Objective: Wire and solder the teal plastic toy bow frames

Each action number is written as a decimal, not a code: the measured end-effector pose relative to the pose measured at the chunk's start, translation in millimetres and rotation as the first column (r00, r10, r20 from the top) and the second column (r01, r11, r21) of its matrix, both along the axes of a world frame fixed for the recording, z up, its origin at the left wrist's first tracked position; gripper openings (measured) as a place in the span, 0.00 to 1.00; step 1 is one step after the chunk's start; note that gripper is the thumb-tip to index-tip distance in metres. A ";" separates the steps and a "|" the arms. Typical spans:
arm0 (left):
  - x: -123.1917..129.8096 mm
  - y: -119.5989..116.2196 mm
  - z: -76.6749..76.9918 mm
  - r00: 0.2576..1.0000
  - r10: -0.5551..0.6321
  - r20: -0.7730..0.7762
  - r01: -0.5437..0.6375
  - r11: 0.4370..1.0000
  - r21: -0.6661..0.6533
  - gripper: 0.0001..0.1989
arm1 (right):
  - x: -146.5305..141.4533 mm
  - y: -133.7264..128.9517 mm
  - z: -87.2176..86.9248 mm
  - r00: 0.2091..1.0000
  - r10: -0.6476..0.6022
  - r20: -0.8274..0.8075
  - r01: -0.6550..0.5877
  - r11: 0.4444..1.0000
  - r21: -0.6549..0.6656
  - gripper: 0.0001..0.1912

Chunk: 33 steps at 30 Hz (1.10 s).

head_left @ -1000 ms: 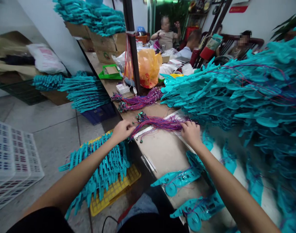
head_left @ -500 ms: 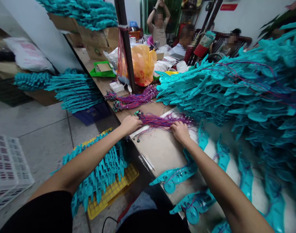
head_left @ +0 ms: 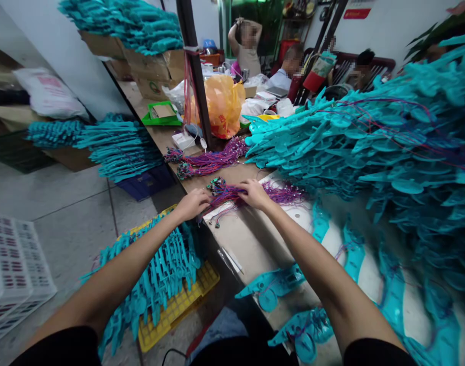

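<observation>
A bundle of thin red, blue and purple wires [head_left: 280, 193] lies across the near table, small green connectors bunched at its left end. My right hand [head_left: 255, 194] is closed over the middle of this bundle, fingertips on the wires. My left hand [head_left: 194, 204] is at the table's left edge, beside the connector end, its fingers curled together; whatever they pinch is too small to make out. Behind the bundle lie more wire bundles [head_left: 217, 158]. Turquoise plastic parts [head_left: 281, 282] with wires on them are spread on the table towards me.
A high pile of turquoise parts [head_left: 369, 137] fills the right side. A dark post [head_left: 197, 76] rises behind the wires, near an orange plastic bag [head_left: 224, 104]. On the floor at left, more parts lie on a yellow crate [head_left: 179, 317]. Several people sit farther back.
My right hand has slid left along the wire bundle, from its right part to its middle. My left hand has drawn back slightly left and down from the connector end.
</observation>
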<state>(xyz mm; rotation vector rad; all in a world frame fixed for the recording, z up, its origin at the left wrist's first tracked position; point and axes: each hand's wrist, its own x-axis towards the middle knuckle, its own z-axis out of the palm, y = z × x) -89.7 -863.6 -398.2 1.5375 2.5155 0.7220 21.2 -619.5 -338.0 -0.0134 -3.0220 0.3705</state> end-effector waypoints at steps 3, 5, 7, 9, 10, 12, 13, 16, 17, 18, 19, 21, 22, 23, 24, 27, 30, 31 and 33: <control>2.3 -2.9 7.3 0.996 0.082 -0.048 -0.082 0.997 -0.004 0.08 | -5.4 -2.6 4.2 0.999 -0.038 0.015 0.038 0.999 -0.011 0.13; 2.2 -6.1 17.1 0.984 0.177 -0.028 -0.176 0.983 0.054 0.10 | -1.1 4.2 13.1 0.993 -0.086 -0.076 0.080 0.994 -0.080 0.13; -0.1 -6.9 31.1 0.972 0.235 -0.001 -0.233 0.962 0.143 0.11 | 3.5 14.1 25.8 0.972 -0.130 -0.196 0.085 0.972 -0.221 0.12; -4.4 -4.4 49.1 0.972 0.233 -0.025 -0.224 0.955 0.193 0.13 | 5.1 24.0 39.5 0.949 -0.161 -0.270 0.044 0.919 -0.392 0.12; -6.9 -2.2 59.6 0.973 0.226 -0.057 -0.211 0.957 0.200 0.14 | 4.6 28.3 45.7 0.946 -0.168 -0.276 0.022 0.885 -0.465 0.12; -11.1 2.7 83.4 0.965 0.238 -0.111 -0.210 0.953 0.219 0.15 | 2.4 35.7 55.6 0.952 -0.172 -0.253 -0.005 0.819 -0.573 0.13; -12.2 5.0 96.7 0.959 0.257 -0.120 -0.221 0.943 0.249 0.15 | 1.5 38.7 59.3 0.958 -0.167 -0.234 -0.009 0.796 -0.606 0.13; -9.3 11.3 140.3 0.954 0.292 -0.065 -0.245 0.888 0.389 0.14 | 2.5 45.9 66.9 0.978 -0.129 -0.166 -0.008 0.765 -0.644 0.15; -6.4 13.4 155.0 0.957 0.287 -0.033 -0.245 0.868 0.432 0.13 | 4.6 47.9 68.9 0.984 -0.113 -0.139 -0.006 0.755 -0.656 0.16; -3.1 15.5 168.9 0.961 0.276 0.003 -0.245 0.846 0.473 0.12 | 7.5 49.8 70.7 0.989 -0.097 -0.114 -0.004 0.743 -0.669 0.17; 0.2 17.9 181.6 0.964 0.262 0.040 -0.245 0.823 0.512 0.11 | 11.0 51.6 72.3 0.992 -0.082 -0.091 -0.002 0.732 -0.682 0.19; 5.9 22.6 201.9 0.968 0.218 0.125 -0.249 0.771 0.586 0.09 | 18.2 55.3 74.0 0.998 -0.046 -0.041 0.004 0.718 -0.696 0.23; 7.9 24.8 209.3 0.967 0.193 0.166 -0.254 0.744 0.618 0.08 | 21.2 56.9 73.5 1.000 -0.024 -0.011 0.010 0.724 -0.690 0.24; 9.2 26.7 214.7 0.964 0.168 0.204 -0.261 0.719 0.644 0.08 | 23.2 58.4 72.2 1.000 -0.003 0.021 0.016 0.742 -0.670 0.25; 10.2 28.2 218.6 0.961 0.144 0.237 -0.268 0.700 0.662 0.08 | 24.2 59.6 70.0 0.999 0.007 0.052 0.027 0.771 -0.637 0.25; 12.7 30.1 222.9 0.943 0.065 0.328 -0.274 0.711 0.647 0.07 | 20.9 60.3 61.3 0.997 -0.050 0.062 0.075 0.849 -0.523 0.17; 16.0 29.8 220.1 0.906 -0.008 0.423 -0.267 0.764 0.587 0.08 | 13.6 57.2 55.5 0.980 -0.191 -0.052 0.120 0.780 -0.614 0.14; 16.9 29.8 217.6 0.896 -0.012 0.443 -0.270 0.778 0.567 0.09 | 11.6 55.8 54.8 0.968 -0.240 -0.077 0.132 0.742 -0.658 0.14; 17.3 30.3 210.0 0.880 -0.002 0.474 -0.270 0.821 0.503 0.10 | 8.8 53.6 55.3 0.943 -0.318 -0.094 0.166 0.697 -0.697 0.15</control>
